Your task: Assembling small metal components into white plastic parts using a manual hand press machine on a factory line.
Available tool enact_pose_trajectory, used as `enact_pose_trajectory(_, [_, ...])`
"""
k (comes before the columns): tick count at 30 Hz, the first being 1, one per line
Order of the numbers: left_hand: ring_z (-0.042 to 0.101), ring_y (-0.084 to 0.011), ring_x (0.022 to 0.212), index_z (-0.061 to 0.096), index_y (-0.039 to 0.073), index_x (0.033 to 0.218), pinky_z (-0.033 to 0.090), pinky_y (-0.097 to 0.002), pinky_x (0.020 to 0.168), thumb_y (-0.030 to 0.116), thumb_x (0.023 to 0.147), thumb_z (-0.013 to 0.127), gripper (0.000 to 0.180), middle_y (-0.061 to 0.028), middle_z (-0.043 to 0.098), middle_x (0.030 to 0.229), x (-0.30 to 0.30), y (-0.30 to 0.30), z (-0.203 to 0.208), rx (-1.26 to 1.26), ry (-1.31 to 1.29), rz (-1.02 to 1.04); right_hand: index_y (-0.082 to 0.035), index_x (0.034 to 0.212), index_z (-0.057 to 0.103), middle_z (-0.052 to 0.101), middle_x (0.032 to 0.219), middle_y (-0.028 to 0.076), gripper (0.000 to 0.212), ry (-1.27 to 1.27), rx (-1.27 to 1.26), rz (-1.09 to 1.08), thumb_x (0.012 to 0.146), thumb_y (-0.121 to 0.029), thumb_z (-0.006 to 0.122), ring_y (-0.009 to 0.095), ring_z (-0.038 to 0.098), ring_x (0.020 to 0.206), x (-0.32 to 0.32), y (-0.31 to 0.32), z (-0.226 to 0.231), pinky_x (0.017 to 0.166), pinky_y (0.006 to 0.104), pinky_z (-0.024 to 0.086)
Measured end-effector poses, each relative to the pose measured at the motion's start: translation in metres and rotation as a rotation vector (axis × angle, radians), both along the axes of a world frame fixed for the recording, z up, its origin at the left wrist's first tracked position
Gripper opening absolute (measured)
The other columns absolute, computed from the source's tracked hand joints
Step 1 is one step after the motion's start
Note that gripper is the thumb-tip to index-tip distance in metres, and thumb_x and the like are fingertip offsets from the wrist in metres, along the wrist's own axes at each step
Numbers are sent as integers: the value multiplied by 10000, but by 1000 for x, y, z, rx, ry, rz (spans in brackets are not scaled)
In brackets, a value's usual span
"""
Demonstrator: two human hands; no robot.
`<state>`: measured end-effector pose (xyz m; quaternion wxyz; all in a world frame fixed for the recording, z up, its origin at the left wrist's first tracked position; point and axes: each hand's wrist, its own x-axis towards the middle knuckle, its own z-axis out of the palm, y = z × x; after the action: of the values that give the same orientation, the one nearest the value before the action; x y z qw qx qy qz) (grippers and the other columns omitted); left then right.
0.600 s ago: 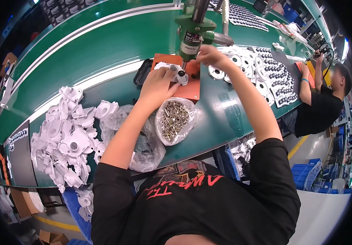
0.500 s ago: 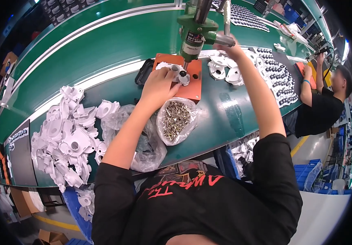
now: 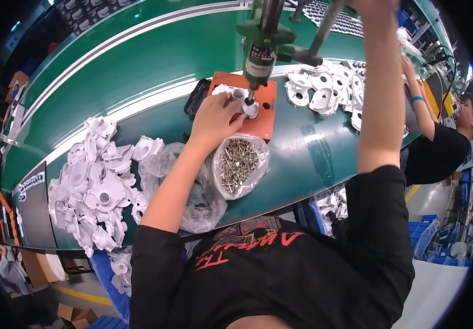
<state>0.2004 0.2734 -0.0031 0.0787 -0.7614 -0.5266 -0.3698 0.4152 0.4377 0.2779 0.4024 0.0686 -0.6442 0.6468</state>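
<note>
A white plastic part (image 3: 251,110) sits on an orange block (image 3: 264,125), right under the tip of a green press (image 3: 259,61). The left hand (image 3: 215,119) has its fingers and thumb bent around the part and holds it there. The right hand (image 3: 376,5) is high up near the press's lever (image 3: 327,32) (it is blurry and cut off at the top, so I can't tell how open it is or if it grips anything). Just below the block is a clear bag (image 3: 259,180) full of screws (image 3: 238,163). A big pile of white parts (image 3: 96,189) lies to the left, and round white pieces (image 3: 324,100) lie to the right. Farther right is another person (image 3: 439,153) in black.
</note>
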Motion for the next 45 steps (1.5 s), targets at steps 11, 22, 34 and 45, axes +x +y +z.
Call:
enact_pose_trajectory(11, [552,-336,935,558,62,1055,427,-424,818,265,739,687,397,-155,588,999,0,1,9,-209,-64,13,-66,821,655,486,471,70,402,-794,1081,-167,800,-466,620,224,497,407,3,-176,-118,404,322,349])
enact_pose_trajectory(22, [584,-306,939,597,71,942,446,-396,825,203,702,725,303,-112,602,834,-18,45,24,6,67,-154,-152,1439,170,492,1159,93,799,-206,-281,-455,861,-641,425,195,550,852,1,25,-90,709,325,455])
enact_pose_trajectory(34, [620,-343,853,590,34,959,484,-391,732,471,710,677,510,-189,639,879,-135,54,37,-408,-43,501,45,1063,574,598,1008,234,465,-1142,525,-1172,810,-343,622,315,559,994,102,-5,-221,858,378,435])
enact_pose_trajectory(45, [631,-282,741,559,43,1116,483,-363,717,342,773,660,467,-151,650,772,-142,-144,102,-931,-41,449,28,877,628,621,945,230,453,-1688,653,-1384,780,-414,597,389,596,891,127,12,-283,782,433,471])
